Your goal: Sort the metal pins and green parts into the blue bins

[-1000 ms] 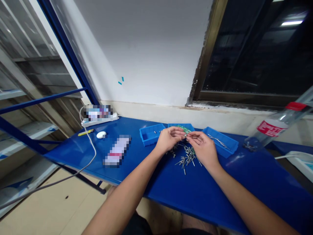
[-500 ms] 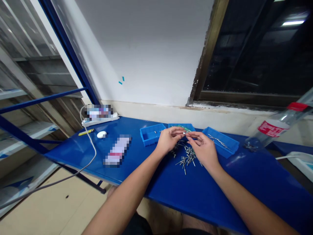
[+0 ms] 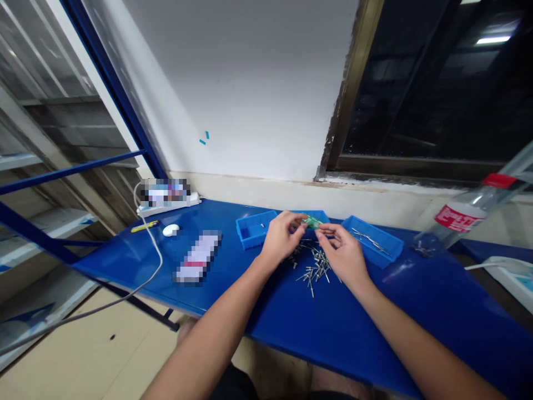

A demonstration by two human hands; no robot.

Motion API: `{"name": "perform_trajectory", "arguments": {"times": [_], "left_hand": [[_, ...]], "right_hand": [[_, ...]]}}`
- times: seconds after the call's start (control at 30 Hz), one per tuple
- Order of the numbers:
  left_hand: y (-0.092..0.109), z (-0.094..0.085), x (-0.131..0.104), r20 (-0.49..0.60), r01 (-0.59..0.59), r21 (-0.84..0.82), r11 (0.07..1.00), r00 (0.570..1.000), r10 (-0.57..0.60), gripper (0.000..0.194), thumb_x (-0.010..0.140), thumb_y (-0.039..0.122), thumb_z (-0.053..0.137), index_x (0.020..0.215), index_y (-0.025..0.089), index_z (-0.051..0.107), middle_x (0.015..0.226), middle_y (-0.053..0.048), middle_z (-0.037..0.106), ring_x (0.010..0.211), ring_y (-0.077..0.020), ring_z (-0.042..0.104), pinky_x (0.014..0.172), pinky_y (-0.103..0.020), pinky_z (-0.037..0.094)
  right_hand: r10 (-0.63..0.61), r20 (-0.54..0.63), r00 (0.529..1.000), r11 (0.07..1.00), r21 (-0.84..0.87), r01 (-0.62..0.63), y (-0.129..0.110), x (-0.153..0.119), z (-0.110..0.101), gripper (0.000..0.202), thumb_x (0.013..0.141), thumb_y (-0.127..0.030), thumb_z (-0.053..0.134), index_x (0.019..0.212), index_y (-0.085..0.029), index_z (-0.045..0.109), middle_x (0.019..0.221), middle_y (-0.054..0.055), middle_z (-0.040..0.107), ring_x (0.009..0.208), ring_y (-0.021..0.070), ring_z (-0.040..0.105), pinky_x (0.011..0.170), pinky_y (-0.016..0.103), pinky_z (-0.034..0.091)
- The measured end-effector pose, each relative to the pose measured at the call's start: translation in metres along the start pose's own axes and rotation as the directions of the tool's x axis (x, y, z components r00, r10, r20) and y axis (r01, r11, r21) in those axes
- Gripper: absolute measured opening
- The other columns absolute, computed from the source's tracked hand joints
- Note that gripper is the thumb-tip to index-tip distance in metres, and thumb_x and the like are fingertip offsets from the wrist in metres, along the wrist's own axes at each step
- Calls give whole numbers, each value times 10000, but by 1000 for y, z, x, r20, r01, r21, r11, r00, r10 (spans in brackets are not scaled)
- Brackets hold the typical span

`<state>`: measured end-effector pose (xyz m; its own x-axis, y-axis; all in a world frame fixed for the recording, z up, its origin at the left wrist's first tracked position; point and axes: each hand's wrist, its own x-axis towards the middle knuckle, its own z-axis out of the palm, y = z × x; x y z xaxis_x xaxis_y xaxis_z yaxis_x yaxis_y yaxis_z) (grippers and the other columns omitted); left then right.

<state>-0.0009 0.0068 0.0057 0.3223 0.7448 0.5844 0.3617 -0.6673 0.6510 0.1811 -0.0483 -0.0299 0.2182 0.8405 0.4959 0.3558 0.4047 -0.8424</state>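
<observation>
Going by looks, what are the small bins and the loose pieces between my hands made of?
Blue bins: probably molded plastic, semi-gloss, judging by thin, uniformly colored walls. Loose pieces: likely metal, bright and smooth, from their silvery glints; the exact metal can't be told.

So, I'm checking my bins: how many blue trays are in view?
3: the left tray beside the left hand, the middle tray partly hidden behind both hands, and the right tray beyond the right hand.
</observation>
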Motion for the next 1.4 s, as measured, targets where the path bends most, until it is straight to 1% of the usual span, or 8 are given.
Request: {"name": "perform_trajectory", "arguments": {"times": [0.1,0.23,0.43,0.9,1.1,1.2,1.3,1.4], "left_hand": [[2,-15,2,-10,-33,263,964,999,37,198,973,182,554,1076,182,723,1009,-81,716,901,-197,675,869,-324,544],[0,-29,4,-43,85,530,844,996,-73,131,932,168,572,950,195,699,975,-92,730,902,-242,672,846,-343,513],[-7,-32,4,-65,140,677,722,989,-131,173,951,160,526,859,185,670,952,-118,747,917,-285,662,859,-398,470],[5,-7,-1,189,-263,215,941,956,224,243,955,90,484,991,182,706,1002,-72,739,973,-227,619,952,-367,512],[9,-1,-6,157,-213,174,961,970,187,287,976,134,474,1138,170,708,1096,-97,729,1050,-235,648,997,-377,514],[12,-1,-6,106,-93,156,983,991,77,307,1025,242,478,1208,163,712,984,-88,746,904,-213,693,887,-329,544],[15,0,-6,175,26,85,996,984,-40,354,1056,327,471,1254,170,719,813,-44,760,697,-177,697,756,-285,551],[15,4,-8,225,27,-2,1000,974,-25,360,1054,326,483,1278,175,721,976,-64,810,789,-184,748,793,-284,575]], "right_hand": [[-70,65,995,977,-197,81,-3,-2,-3,224,983,-414,632,1098,-244,722,1013,81,773,888,250,726,807,393,600],[-201,243,949,877,-387,285,-3,-4,-5,141,991,-320,603,1030,-262,726,1010,76,767,1004,289,692,912,436,558],[-201,386,900,777,-497,386,4,-6,-4,202,993,-285,592,1127,-270,742,1154,84,768,1147,324,649,965,480,514],[-162,456,875,641,-626,444,16,-1,-5,198,940,-149,595,967,-269,751,964,72,783,958,288,696,849,427,511],[-165,311,936,810,-499,308,11,8,-10,192,924,-195,620,1020,-269,770,998,70,785,920,258,742,864,392,567],[-93,219,971,898,-402,176,2,15,-16,145,921,-252,637,1007,-253,753,897,42,794,794,238,755,775,375,595],[-49,155,987,938,-332,99,-8,16,-21,142,933,-315,641,1021,-241,724,840,38,788,709,221,748,676,343,596],[-84,165,983,953,-273,127,-13,12,-22,187,955,-342,620,1085,-235,704,919,58,797,758,221,764,708,338,612]]}}
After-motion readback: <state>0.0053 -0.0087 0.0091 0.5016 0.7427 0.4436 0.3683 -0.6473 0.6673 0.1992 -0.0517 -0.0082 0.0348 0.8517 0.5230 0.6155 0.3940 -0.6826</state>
